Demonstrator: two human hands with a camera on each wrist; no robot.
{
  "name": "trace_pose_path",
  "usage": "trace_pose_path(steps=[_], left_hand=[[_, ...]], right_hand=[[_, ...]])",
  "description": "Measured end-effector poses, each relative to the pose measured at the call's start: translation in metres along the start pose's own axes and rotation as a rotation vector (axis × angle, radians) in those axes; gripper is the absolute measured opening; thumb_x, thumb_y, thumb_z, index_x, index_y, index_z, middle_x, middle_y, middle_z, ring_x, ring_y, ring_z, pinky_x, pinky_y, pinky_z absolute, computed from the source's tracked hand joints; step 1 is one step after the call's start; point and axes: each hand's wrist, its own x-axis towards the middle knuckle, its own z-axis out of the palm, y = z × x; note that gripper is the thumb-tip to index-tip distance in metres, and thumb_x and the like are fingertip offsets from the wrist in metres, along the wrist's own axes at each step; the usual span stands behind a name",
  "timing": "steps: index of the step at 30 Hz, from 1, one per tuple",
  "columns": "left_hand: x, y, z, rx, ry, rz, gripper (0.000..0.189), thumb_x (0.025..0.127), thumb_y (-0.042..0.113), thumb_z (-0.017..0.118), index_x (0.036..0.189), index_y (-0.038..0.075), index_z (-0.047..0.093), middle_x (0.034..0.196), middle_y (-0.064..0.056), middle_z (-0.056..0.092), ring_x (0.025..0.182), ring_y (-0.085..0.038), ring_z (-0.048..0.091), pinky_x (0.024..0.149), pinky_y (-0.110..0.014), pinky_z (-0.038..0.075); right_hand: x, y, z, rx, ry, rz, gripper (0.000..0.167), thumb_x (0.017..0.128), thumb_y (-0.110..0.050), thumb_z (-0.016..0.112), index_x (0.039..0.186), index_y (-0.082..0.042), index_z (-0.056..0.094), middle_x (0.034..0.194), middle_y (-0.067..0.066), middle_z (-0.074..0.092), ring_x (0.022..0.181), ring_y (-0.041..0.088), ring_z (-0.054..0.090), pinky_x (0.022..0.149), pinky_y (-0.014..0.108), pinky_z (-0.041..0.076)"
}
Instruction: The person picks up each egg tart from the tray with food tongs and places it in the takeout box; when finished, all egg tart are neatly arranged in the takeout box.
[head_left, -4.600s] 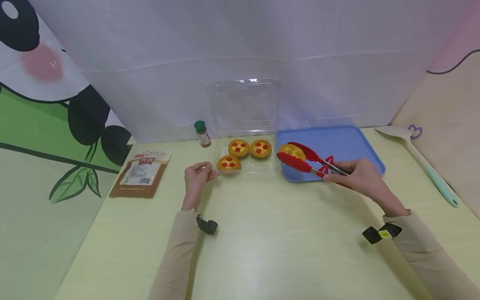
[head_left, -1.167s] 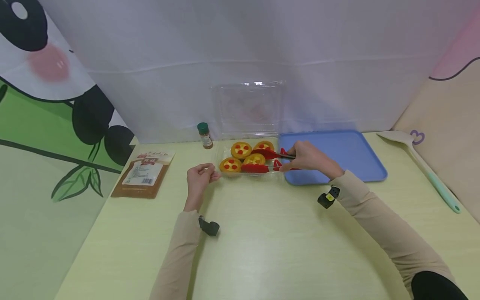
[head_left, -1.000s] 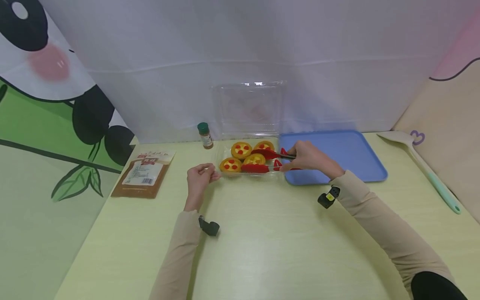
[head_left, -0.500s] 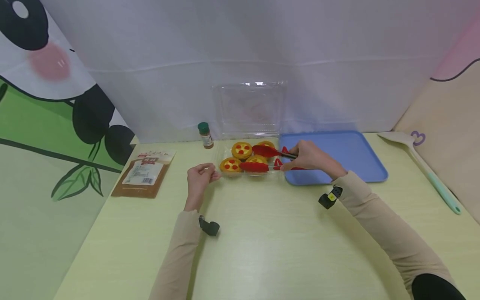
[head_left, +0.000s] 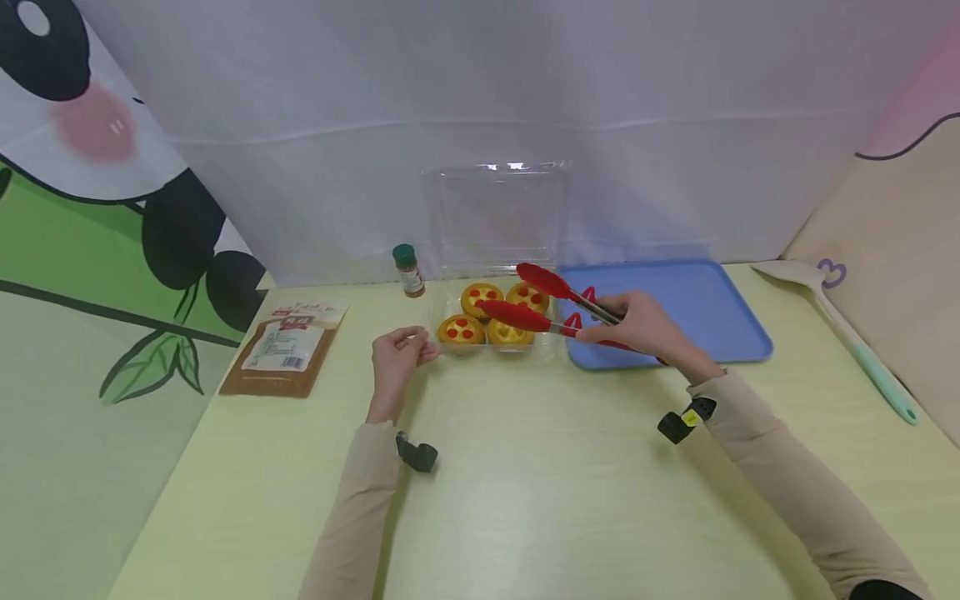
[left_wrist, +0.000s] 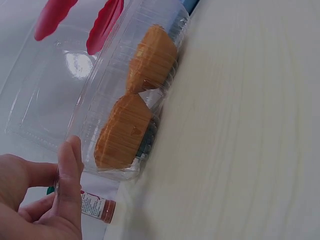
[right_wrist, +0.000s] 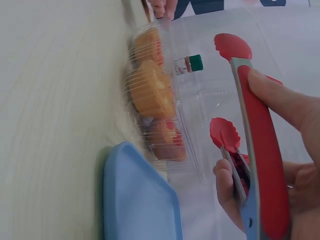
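My left hand (head_left: 397,358) pinches the front left edge of a clear plastic box (left_wrist: 85,107), whose lid (head_left: 498,218) stands raised behind it. Several egg tarts sit inside, most topped with red pieces; the front right tart (head_left: 510,335) has a plain yellow top. My right hand (head_left: 643,327) grips red-tipped tongs (head_left: 517,315) by their handles. Spread apart, the tong heads hover above the right part of the box with nothing between them. In the right wrist view, the tongs (right_wrist: 265,145) hang clear of the tarts (right_wrist: 151,90).
Right of the box lies a blue tray (head_left: 660,304). A long-handled utensil (head_left: 873,371) with a pale head rests at the far right. A green-capped spice bottle (head_left: 408,273) stands behind left, and a brown-filled packet (head_left: 285,350) lies at the left.
The tongs carried a tart from over the tray into the box's front right spot. They have spread, let it go and lifted up and right. The left hand stays on the box edge.
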Motion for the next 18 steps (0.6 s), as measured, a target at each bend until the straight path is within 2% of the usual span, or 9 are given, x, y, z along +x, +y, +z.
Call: trace_pose_path(steps=[2, 6, 10, 18], left_hand=[[0.001, 0.000, 0.000, -0.001, 0.002, -0.001, 0.033, 0.097, 0.005, 0.059, 0.122, -0.015, 0.056, 0.071, -0.003, 0.064, 0.059, -0.006, 0.067, 0.065, -0.020, 0.061], [0.002, 0.001, 0.001, -0.008, 0.004, -0.002, 0.032, 0.097, 0.004, 0.059, 0.122, -0.015, 0.056, 0.069, -0.001, 0.064, 0.058, -0.006, 0.067, 0.063, -0.020, 0.061], [0.002, 0.001, 0.002, -0.016, -0.001, 0.001, 0.030, 0.097, 0.003, 0.059, 0.120, -0.015, 0.057, 0.067, 0.001, 0.063, 0.057, -0.006, 0.067, 0.063, -0.020, 0.061], [0.002, -0.001, -0.002, -0.002, -0.014, 0.022, 0.031, 0.097, 0.005, 0.059, 0.121, -0.015, 0.057, 0.069, -0.001, 0.065, 0.058, -0.006, 0.067, 0.065, -0.021, 0.061]], right_hand=[[-0.010, 0.005, -0.004, 0.017, 0.021, 0.005, 0.072, 0.080, -0.043, 0.079, 0.135, -0.002, 0.057, 0.099, 0.010, 0.068, 0.082, 0.022, 0.051, 0.062, 0.030, 0.044], [-0.034, 0.016, -0.015, 0.033, 0.062, 0.021, 0.073, 0.082, -0.040, 0.078, 0.139, -0.001, 0.052, 0.107, 0.011, 0.071, 0.095, 0.022, 0.057, 0.071, 0.030, 0.052], [-0.065, 0.030, -0.028, 0.020, 0.104, 0.049, 0.074, 0.084, -0.040, 0.077, 0.140, -0.001, 0.050, 0.098, 0.008, 0.071, 0.092, 0.018, 0.055, 0.066, 0.027, 0.050], [-0.136, 0.068, -0.051, -0.131, 0.221, 0.193, 0.069, 0.082, -0.047, 0.076, 0.133, -0.005, 0.057, 0.091, 0.007, 0.070, 0.075, 0.014, 0.052, 0.049, 0.028, 0.042]])
